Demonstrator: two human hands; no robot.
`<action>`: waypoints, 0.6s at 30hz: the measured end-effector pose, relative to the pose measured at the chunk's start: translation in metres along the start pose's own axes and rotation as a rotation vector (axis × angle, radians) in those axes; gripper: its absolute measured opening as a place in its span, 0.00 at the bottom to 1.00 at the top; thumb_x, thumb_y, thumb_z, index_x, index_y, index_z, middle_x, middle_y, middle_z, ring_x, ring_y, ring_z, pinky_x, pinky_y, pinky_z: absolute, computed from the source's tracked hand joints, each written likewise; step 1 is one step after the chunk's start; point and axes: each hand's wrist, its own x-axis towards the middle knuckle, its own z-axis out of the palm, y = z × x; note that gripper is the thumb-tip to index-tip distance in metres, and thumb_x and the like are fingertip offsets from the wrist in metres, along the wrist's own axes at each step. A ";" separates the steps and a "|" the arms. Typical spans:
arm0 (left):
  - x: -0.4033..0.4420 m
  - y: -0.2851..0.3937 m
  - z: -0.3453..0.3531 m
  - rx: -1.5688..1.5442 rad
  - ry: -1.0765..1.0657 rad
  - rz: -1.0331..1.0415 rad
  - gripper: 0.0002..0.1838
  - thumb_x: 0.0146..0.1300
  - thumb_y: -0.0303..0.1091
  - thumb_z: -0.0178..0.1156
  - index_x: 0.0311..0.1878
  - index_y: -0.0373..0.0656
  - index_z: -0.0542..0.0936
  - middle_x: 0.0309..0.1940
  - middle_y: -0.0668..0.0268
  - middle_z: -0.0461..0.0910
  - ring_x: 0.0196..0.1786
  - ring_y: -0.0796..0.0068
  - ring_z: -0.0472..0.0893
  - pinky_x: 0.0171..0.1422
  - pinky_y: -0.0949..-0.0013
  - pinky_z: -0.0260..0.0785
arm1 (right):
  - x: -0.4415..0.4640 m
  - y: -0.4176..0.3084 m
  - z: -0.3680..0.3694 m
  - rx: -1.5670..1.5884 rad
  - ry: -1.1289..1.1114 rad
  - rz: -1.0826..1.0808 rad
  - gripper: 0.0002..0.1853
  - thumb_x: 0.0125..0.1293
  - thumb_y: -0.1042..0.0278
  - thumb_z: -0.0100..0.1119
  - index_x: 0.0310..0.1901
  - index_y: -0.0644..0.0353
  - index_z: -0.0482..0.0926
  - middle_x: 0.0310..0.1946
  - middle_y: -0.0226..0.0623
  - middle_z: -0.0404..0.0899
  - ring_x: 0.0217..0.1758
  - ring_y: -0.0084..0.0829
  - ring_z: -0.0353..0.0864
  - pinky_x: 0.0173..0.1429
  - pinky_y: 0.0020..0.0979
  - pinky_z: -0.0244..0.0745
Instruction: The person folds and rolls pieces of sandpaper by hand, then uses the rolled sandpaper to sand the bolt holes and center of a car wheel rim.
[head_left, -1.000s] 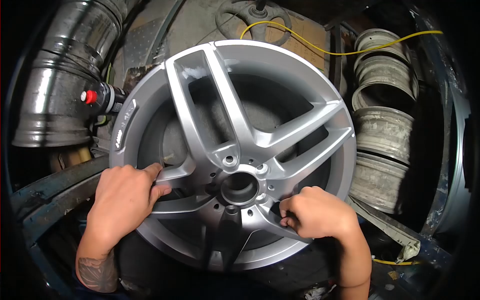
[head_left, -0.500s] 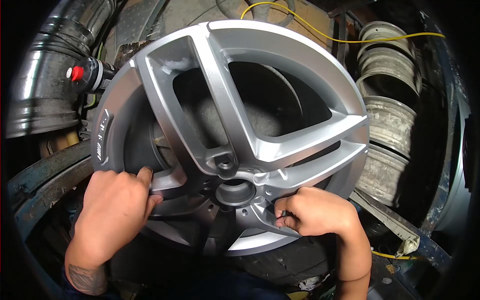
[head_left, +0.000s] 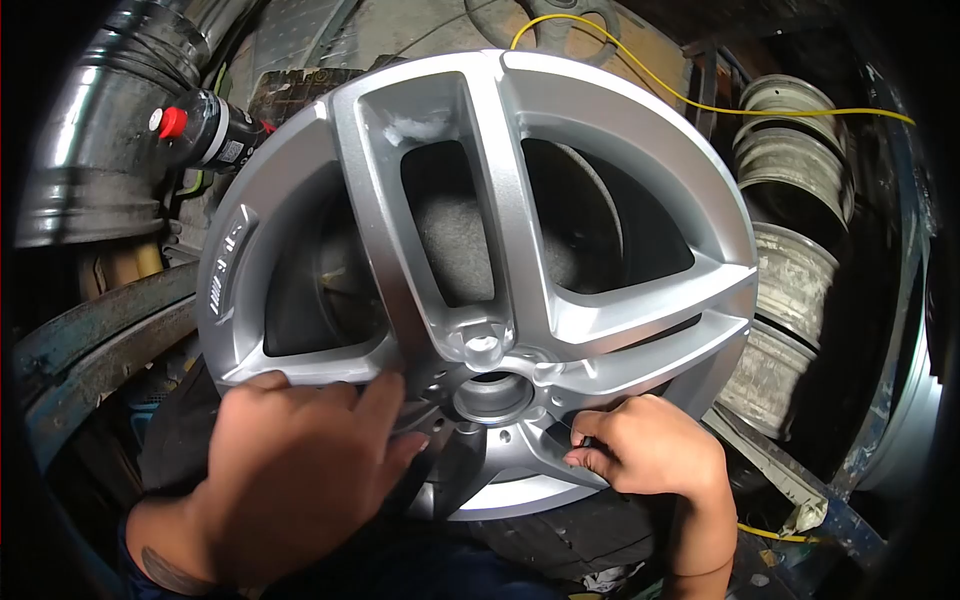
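A silver alloy wheel rim (head_left: 525, 220) tilts up before me, with paired spokes, a round centre bore and a whitish smear inside one upper spoke. On the lower right, my right hand (head_left: 655, 445) is closed around a spoke, its thumb and fingers curled at the spoke's edge. My left hand (head_left: 300, 470) is at the lower left, in front of the rim and slightly blurred. Its index finger and thumb are apart near a left spoke; the remaining fingers are bent and partly hidden. Whether it touches the rim I cannot tell.
A black bottle with a red cap (head_left: 215, 130) stands behind the rim at left, beside a shiny metal cylinder (head_left: 85, 160). Several worn wheel rims (head_left: 790, 265) are stacked at right. A yellow cable (head_left: 690, 103) crosses the back. Blue metal bars (head_left: 100, 315) flank the left side.
My left hand has come off its grip on the left spoke, moving right and closer to me. The rim has shifted a little right and tilted, with my right hand still on its spoke.
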 end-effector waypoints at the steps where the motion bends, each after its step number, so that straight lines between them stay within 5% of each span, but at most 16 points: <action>1: -0.001 0.002 0.004 0.019 0.011 0.033 0.24 0.67 0.50 0.67 0.57 0.43 0.81 0.26 0.64 0.83 0.29 0.61 0.84 0.39 0.60 0.71 | 0.000 -0.002 0.000 -0.016 0.002 0.008 0.11 0.67 0.58 0.70 0.38 0.58 0.85 0.28 0.46 0.85 0.34 0.53 0.85 0.40 0.47 0.78; 9: 0.003 0.022 0.019 0.162 -0.058 0.124 0.35 0.69 0.51 0.65 0.74 0.44 0.73 0.22 0.67 0.80 0.25 0.64 0.81 0.35 0.61 0.70 | -0.003 -0.011 -0.001 -0.089 0.072 -0.008 0.13 0.69 0.56 0.67 0.37 0.59 0.84 0.25 0.47 0.84 0.34 0.54 0.85 0.42 0.49 0.79; 12: 0.010 0.025 0.028 0.142 0.028 0.186 0.34 0.66 0.49 0.67 0.71 0.41 0.76 0.20 0.66 0.80 0.19 0.66 0.80 0.27 0.63 0.70 | 0.000 -0.007 -0.006 -0.073 0.067 -0.036 0.12 0.69 0.57 0.66 0.37 0.59 0.84 0.25 0.47 0.83 0.34 0.54 0.85 0.42 0.50 0.79; 18: 0.017 0.037 0.036 0.234 0.010 0.169 0.37 0.66 0.48 0.67 0.73 0.40 0.72 0.21 0.62 0.82 0.20 0.60 0.83 0.29 0.60 0.74 | 0.000 0.003 -0.009 0.107 0.151 -0.070 0.12 0.70 0.58 0.65 0.38 0.58 0.84 0.27 0.47 0.85 0.36 0.54 0.86 0.44 0.49 0.79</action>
